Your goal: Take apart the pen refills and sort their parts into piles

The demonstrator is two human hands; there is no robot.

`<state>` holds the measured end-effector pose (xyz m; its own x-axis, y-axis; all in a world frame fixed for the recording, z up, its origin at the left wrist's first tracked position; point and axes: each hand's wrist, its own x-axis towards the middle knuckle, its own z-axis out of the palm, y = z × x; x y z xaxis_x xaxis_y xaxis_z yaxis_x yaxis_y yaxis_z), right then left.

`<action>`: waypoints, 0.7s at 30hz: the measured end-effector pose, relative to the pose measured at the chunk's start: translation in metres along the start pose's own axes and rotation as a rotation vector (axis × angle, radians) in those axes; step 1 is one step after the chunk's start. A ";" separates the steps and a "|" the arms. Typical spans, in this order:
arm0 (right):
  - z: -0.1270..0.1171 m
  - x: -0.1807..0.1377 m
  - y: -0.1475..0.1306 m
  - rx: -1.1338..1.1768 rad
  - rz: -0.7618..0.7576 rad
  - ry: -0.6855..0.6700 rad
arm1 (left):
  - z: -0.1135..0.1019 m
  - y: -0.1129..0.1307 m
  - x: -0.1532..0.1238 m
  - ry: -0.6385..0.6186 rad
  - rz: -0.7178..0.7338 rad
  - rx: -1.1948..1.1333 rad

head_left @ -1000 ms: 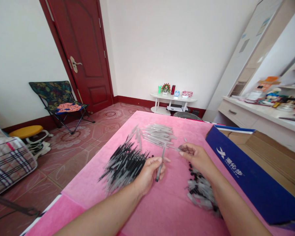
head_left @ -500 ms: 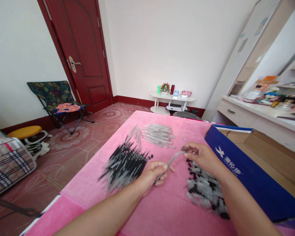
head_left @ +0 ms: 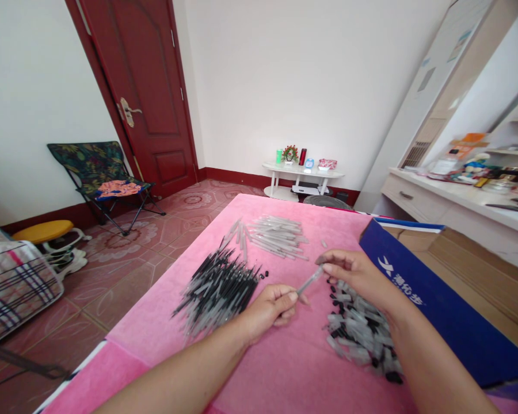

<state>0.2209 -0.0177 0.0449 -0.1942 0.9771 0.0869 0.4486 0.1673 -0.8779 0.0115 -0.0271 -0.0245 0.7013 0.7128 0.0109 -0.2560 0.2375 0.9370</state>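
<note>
A slim clear-grey pen (head_left: 309, 282) is held slantwise above the pink cloth, between my two hands. My left hand (head_left: 275, 303) is closed around its lower end. My right hand (head_left: 339, 268) pinches the upper end with thumb and fingers; whether a separate cap is under those fingers I cannot tell. Left of my left hand lies a big pile of black-and-clear pens (head_left: 224, 290). Below my right hand is a heap of clear pen caps (head_left: 358, 328) with black parts among them. Farther back, translucent pen barrels (head_left: 278, 236) lie in a loose stack.
An open blue cardboard box (head_left: 431, 305) stands along the right side of the pink-covered table (head_left: 259, 368). Two small black pieces (head_left: 265, 275) lie beside the pen pile. Beyond are a folding chair (head_left: 99, 172), a low white table (head_left: 302, 168) and a cluttered dresser (head_left: 440, 192).
My left hand has shifted slightly right, and the pen end that stuck out below it is now hidden. Less of the pen shows between my hands. My right hand has barely moved.
</note>
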 end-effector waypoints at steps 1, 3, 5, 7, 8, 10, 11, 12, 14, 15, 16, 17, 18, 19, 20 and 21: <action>0.001 0.000 -0.001 0.014 0.014 -0.014 | 0.000 0.000 0.000 -0.001 0.001 -0.010; 0.004 0.000 -0.004 0.039 0.030 -0.029 | -0.001 -0.001 0.001 0.004 0.008 -0.028; 0.008 0.000 -0.008 0.060 0.020 -0.027 | -0.001 -0.002 0.002 0.021 0.023 -0.041; 0.012 0.000 -0.011 0.071 -0.002 -0.019 | -0.002 -0.003 0.003 0.056 0.041 -0.047; 0.013 0.000 -0.012 0.073 -0.010 -0.014 | -0.002 -0.003 0.003 0.081 0.046 -0.048; 0.016 0.000 -0.013 0.071 -0.011 0.001 | -0.003 -0.003 0.004 0.144 0.054 -0.052; 0.016 0.000 -0.013 0.070 -0.007 0.009 | -0.003 -0.003 0.004 0.176 0.060 -0.055; 0.017 0.000 -0.013 0.069 -0.004 0.013 | -0.004 -0.003 0.004 0.202 0.070 -0.058; 0.019 0.001 -0.011 0.064 0.001 0.013 | -0.004 -0.002 0.004 0.229 0.085 -0.053; 0.020 0.001 -0.010 0.060 -0.001 0.016 | -0.005 -0.002 0.003 0.236 0.091 -0.045; 0.021 0.002 -0.008 0.055 -0.006 0.022 | -0.005 -0.002 0.003 0.242 0.093 -0.037; 0.022 0.002 -0.007 0.049 -0.014 0.032 | -0.005 -0.003 0.003 0.251 0.095 -0.029; 0.024 0.003 -0.005 0.045 -0.024 0.042 | -0.005 -0.003 0.002 0.261 0.096 -0.022; 0.025 0.004 -0.004 0.045 -0.033 0.053 | -0.005 -0.004 0.002 0.275 0.099 -0.018; 0.027 0.004 -0.002 0.047 -0.039 0.059 | -0.006 -0.005 0.002 0.288 0.102 -0.014; 0.028 0.004 -0.001 0.053 -0.039 0.060 | -0.006 -0.006 0.002 0.297 0.103 -0.010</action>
<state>0.1948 -0.0174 0.0333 -0.1567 0.9765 0.1480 0.3945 0.1993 -0.8970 0.0106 -0.0230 -0.0317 0.4468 0.8946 0.0018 -0.3234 0.1597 0.9327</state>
